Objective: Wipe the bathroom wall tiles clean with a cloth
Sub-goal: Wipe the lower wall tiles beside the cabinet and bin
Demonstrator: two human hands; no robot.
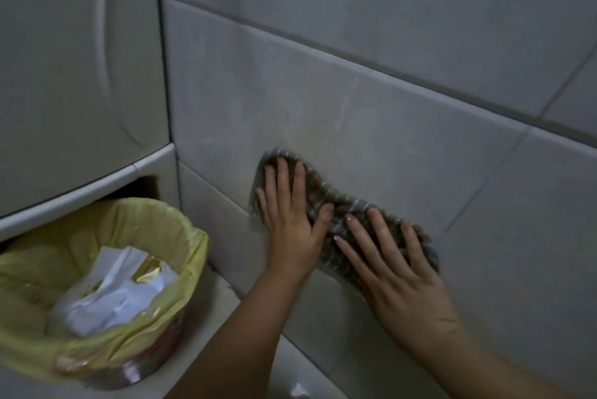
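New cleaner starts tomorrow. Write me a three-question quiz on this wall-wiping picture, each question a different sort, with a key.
1. True or false: only one hand presses the cloth to the wall tiles.
2. What lines the bin at lower left? A) a yellow bag B) a black bag C) nothing
3. Fill in: the fingers of both hands lie ____ on the cloth, not curled round it.

Key
1. False: the left hand and right hand both press it flat.
2. A, the yellow bag, with crumpled white paper inside.
3. spread
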